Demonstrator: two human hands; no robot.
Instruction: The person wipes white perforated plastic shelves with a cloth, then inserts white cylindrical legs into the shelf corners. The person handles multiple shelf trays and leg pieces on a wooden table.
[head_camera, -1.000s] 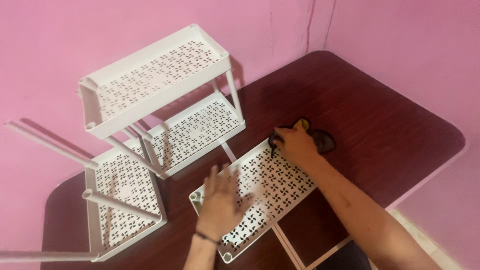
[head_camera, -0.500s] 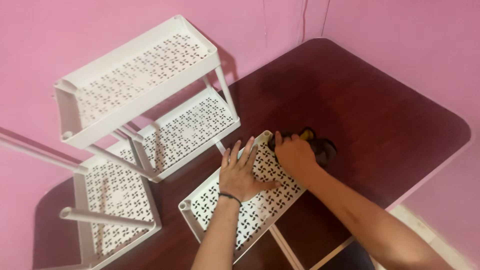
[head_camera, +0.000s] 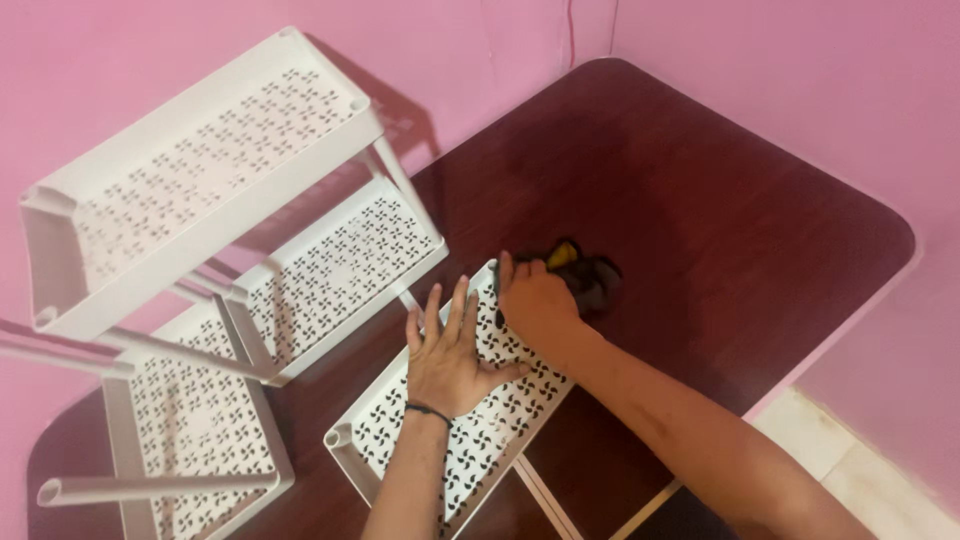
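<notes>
Left hand (head_camera: 449, 352) spread flat, pressing a white perforated shelf tray (head_camera: 470, 420) lying on a dark wooden table (head_camera: 720, 220). Right hand (head_camera: 535, 300) closed on a dark cloth (head_camera: 592, 280) at the tray's far end. White shelf rack (head_camera: 200, 200) alongside, left.

No packages, no labels, no signs, no screens in view

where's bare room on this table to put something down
Bare: the dark table right of the cloth, out to its rounded edge, and the far corner by the pink wall. Crowded: the left, filled by the white rack, and the loose shelf tray under the left hand and right hand.
</notes>
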